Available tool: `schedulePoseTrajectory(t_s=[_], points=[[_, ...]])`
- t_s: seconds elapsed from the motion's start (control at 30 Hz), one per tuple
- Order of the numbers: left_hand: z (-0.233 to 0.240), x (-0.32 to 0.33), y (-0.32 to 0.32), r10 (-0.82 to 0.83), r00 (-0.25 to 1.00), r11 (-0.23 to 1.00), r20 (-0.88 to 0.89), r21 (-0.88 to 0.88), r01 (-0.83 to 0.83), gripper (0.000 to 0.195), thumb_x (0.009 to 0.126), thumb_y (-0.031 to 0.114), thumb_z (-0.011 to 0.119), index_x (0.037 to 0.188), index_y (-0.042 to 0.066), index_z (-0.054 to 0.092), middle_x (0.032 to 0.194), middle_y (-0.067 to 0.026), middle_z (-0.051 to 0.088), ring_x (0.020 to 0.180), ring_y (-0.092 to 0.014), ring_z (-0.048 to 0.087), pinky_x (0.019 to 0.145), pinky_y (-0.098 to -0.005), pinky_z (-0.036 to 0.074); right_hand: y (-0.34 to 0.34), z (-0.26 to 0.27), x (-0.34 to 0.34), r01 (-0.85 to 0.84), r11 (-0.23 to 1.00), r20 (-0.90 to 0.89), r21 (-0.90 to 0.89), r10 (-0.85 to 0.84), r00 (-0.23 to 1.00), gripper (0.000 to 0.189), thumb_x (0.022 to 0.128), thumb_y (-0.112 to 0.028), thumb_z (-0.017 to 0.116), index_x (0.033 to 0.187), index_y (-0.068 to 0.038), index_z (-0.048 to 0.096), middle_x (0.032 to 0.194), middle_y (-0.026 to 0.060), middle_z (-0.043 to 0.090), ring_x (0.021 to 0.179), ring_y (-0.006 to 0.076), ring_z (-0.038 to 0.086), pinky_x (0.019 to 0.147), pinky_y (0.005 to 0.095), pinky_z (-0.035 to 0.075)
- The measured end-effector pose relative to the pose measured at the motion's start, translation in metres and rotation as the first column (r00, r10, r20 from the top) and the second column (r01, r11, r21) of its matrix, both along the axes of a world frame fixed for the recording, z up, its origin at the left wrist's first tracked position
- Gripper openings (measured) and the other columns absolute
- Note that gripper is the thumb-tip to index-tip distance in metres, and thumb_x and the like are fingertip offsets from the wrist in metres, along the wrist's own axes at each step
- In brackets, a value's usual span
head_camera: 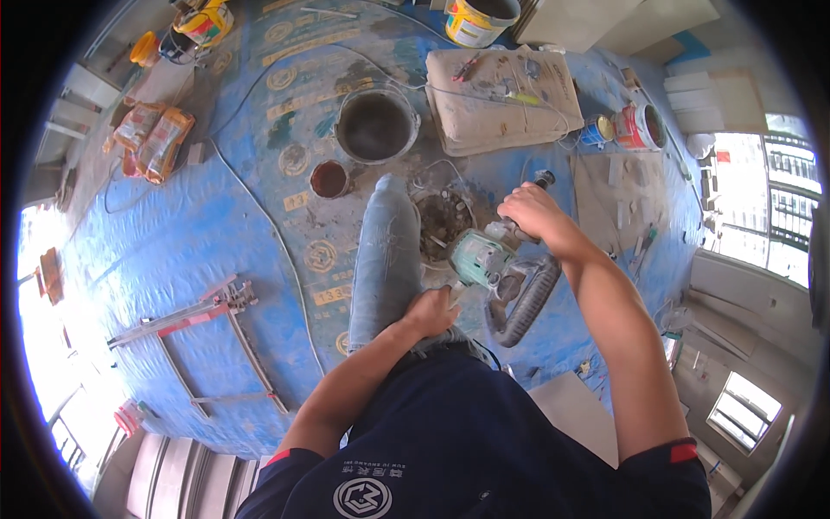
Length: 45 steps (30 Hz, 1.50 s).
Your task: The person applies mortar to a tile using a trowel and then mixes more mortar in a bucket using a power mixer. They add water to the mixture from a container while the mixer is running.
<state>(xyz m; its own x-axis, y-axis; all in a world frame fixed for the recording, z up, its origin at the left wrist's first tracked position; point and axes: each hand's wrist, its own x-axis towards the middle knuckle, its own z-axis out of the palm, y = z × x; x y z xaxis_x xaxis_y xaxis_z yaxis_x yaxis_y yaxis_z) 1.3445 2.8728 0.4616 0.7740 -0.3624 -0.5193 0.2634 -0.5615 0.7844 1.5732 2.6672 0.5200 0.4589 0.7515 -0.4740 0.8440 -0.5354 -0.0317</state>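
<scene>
A mint-green handheld power tool (483, 258), which looks like an electric mixer, is tilted in front of my body. My right hand (533, 211) is closed around its dark upper end, past the motor housing. Below, its ribbed black loop handle (528, 305) hangs free. My left hand (431, 314) grips a pale part on the tool's left side, close to my jeans-clad leg (386, 259). Partly behind the tool stands a bucket (447, 224) with rubble and murky residue inside. Farther forward are a bucket of dark grey contents (376, 126) and a small reddish-brown container (329, 180).
Stacked paper sacks (499, 123) bear red-handled pliers (465, 69) and a yellow-green-handled tool (522, 98). A cable (259, 214) crosses the blue floor sheeting (188, 214). A manual tile cutter (194, 321) lies left, orange bags (155, 143) beyond it. Paint pails (639, 126) stand at right.
</scene>
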Motion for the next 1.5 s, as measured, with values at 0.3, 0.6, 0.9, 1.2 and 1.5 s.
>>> schedulePoseTrajectory(t_s=[0.3,0.6,0.9,1.2,1.5], points=[[-0.010,0.002,0.000,-0.054,0.999,0.998,-0.003,0.043,0.054,0.044,0.085,0.034,0.062,0.111,-0.001,0.058,0.098,-0.0265,0.066,0.095,-0.043,0.063,0.084,-0.0479,0.050,-0.004,-0.005,-0.005,0.009,1.000,0.024,-0.007,-0.008,1.000,0.010,0.074,-0.011,0.062,0.074,-0.018,0.068,0.080,0.0028,0.069,0.090,0.0235,0.066,0.083,0.0377,0.046],[-0.002,0.003,-0.005,-0.035,0.999,0.998,0.034,0.053,0.033,0.044,0.087,0.034,0.061,0.110,-0.002,0.057,0.096,-0.0270,0.066,0.091,-0.044,0.063,0.081,-0.0489,0.050,-0.001,-0.008,0.000,-0.037,0.999,0.095,-0.018,0.038,0.995,0.011,0.077,-0.013,0.060,0.073,-0.019,0.068,0.080,0.0013,0.069,0.089,0.0206,0.066,0.081,0.0353,0.045],[-0.003,0.003,-0.010,-0.024,1.000,0.998,0.008,0.057,0.024,0.043,0.087,0.034,0.060,0.108,-0.003,0.057,0.095,-0.0270,0.066,0.091,-0.043,0.063,0.081,-0.0486,0.050,-0.002,-0.007,0.003,-0.055,0.998,0.104,0.016,0.053,0.993,0.012,0.077,-0.014,0.059,0.072,-0.020,0.068,0.078,0.0013,0.068,0.087,0.0201,0.066,0.081,0.0343,0.045],[-0.004,0.006,-0.015,-0.031,0.999,0.998,0.037,0.056,0.029,0.037,0.085,0.031,0.059,0.104,-0.001,0.059,0.095,-0.0265,0.067,0.090,-0.043,0.064,0.081,-0.0490,0.051,-0.008,-0.008,0.002,-0.040,0.998,0.126,0.050,0.034,0.992,0.012,0.078,-0.015,0.057,0.071,-0.019,0.066,0.077,0.0016,0.068,0.088,0.0201,0.065,0.083,0.0343,0.045],[-0.003,0.015,-0.018,-0.072,0.997,0.995,0.010,0.072,0.071,0.039,0.085,0.032,0.059,0.105,-0.001,0.059,0.098,-0.0255,0.067,0.092,-0.042,0.064,0.082,-0.0482,0.051,-0.019,-0.012,0.002,-0.006,0.999,0.155,0.039,0.000,0.988,0.012,0.078,-0.015,0.057,0.071,-0.019,0.066,0.078,0.0016,0.068,0.088,0.0205,0.065,0.084,0.0346,0.044]])
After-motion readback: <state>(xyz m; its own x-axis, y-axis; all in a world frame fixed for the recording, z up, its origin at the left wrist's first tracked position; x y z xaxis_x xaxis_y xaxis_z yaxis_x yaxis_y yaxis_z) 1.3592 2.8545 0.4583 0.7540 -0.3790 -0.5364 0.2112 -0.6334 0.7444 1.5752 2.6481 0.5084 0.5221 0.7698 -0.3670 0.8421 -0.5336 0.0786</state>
